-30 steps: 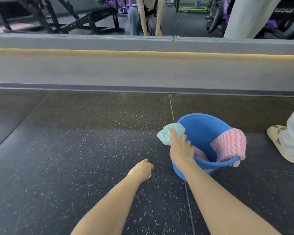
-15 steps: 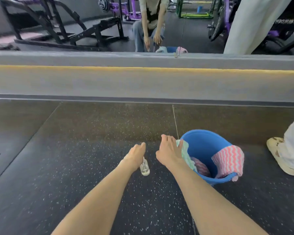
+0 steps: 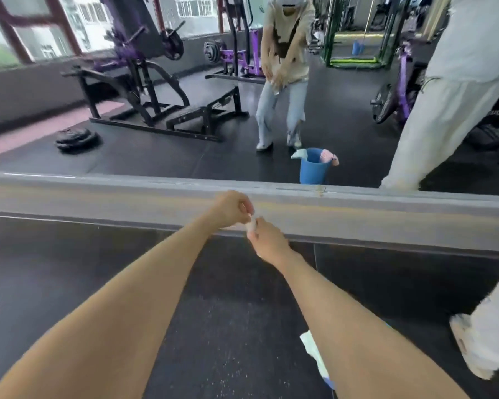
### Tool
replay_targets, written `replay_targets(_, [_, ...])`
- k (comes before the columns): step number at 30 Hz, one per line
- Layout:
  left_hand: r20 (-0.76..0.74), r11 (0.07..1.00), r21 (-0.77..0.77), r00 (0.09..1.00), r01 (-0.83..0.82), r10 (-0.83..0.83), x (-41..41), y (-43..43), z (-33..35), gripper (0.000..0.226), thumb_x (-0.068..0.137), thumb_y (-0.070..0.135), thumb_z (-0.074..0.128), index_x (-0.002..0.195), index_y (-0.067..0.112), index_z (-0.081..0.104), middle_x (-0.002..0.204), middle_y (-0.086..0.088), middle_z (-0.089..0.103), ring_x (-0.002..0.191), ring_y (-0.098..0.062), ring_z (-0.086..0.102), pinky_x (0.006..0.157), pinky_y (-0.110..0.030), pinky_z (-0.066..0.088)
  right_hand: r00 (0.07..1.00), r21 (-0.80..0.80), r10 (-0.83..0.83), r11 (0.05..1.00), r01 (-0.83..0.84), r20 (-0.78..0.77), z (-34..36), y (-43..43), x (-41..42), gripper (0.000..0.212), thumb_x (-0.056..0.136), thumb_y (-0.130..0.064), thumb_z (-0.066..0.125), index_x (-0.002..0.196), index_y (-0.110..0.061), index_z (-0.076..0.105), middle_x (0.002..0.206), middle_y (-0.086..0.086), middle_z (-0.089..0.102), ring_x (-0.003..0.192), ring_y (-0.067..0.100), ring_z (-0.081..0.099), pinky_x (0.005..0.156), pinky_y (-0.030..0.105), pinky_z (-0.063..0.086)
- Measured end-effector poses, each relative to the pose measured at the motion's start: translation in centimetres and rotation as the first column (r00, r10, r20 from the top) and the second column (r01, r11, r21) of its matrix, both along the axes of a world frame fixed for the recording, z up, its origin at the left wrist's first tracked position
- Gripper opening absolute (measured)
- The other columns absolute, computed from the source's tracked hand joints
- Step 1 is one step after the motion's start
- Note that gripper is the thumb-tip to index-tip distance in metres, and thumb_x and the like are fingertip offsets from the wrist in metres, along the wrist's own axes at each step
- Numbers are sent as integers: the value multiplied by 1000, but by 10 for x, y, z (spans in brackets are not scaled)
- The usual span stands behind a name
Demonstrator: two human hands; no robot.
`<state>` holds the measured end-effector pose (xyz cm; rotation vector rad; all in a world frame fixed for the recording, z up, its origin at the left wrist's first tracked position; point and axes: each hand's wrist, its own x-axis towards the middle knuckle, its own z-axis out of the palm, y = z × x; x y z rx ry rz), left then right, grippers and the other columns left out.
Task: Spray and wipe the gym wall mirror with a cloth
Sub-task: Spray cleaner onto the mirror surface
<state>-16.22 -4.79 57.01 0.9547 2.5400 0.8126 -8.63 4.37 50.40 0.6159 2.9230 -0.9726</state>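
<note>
Left hand (image 3: 232,208), right hand (image 3: 268,241) grip one bottle (image 3: 252,224), seemingly.

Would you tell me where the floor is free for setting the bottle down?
Free: the dark floor left of the left forearm, up to the wall ledge, and the strip between both forearms. Crowded: lower right, where the cloth and a bystander's shoe sit.
</note>
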Motion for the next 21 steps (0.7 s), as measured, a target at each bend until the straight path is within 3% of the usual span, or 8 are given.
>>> replay_targets(3, [-60, 999, 19, 998, -30, 32, -33, -19, 110, 18, 80, 3, 66, 97, 6, 72, 84, -2, 64, 80, -10, 57, 58, 0, 38, 995, -5, 56, 998, -57, -77, 98, -10, -39, 31, 102, -24, 35, 125, -6, 45, 117, 16, 59, 106, 34, 58, 86, 41, 47])
replay_targets(9, [-200, 991, 116, 976, -62, 84, -105, -54, 282, 18, 78, 1, 66, 93, 8, 73, 92, -9, 71, 87, -16, 64, 64, -10, 45, 964, -51, 97, 992, -112, -247, 282, -37, -112, 35, 99, -27, 44, 127, -6, 43, 118, 20, 53, 103, 38, 55, 81, 38, 44])
replay_targets(11, [-226, 980, 188, 967, -72, 114, -132, -61, 334, 20, 80, -1, 64, 94, 10, 73, 95, -8, 71, 90, -15, 63, 76, -16, 48, 940, -104, 83, 987, -124, -330, 332, -43, -139, 35, 100, -30, 44, 128, -8, 44, 117, 18, 51, 89, 32, 55, 65, 30, 45])
replay_targets(13, [-239, 973, 221, 964, -61, 115, -153, -63, 379, 23, 83, -2, 61, 99, 8, 72, 98, -5, 70, 92, -14, 62, 88, -25, 49, 901, -137, 60, 982, -130, -430, 373, -43, -162, 32, 99, -32, 46, 122, -9, 47, 111, 14, 52, 75, 22, 53, 48, 16, 35])
replay_targets(16, [-262, 968, 252, 964, 19, 49, -181, -52, 431, 21, 86, -2, 59, 101, 6, 71, 103, -9, 70, 96, -18, 65, 93, -29, 50, 854, -189, 67, 964, -189, -516, 416, -27, -193, 23, 97, -37, 49, 109, -18, 46, 105, 4, 58, 90, 20, 58, 65, 21, 40])
replay_targets(18, [-315, 967, 247, 949, 67, 15, -200, -38, 461, 21, 89, -3, 55, 101, 3, 71, 102, -12, 70, 93, -21, 67, 87, -22, 53, 838, -225, 79, 946, -235, -541, 442, -11, -218, 29, 93, -45, 54, 108, -24, 42, 104, -1, 61, 92, 16, 60, 78, 30, 47])
replay_targets(21, [-415, 947, 311, 908, 82, 57, -223, -13, 499, 19, 92, 0, 52, 100, 3, 69, 96, -9, 69, 81, -13, 65, 72, -6, 50, 776, -214, 46, 950, -229, -629, 477, 16, -256, 32, 89, -40, 62, 103, -21, 39, 86, -9, 53, 79, 12, 55, 72, 28, 45])
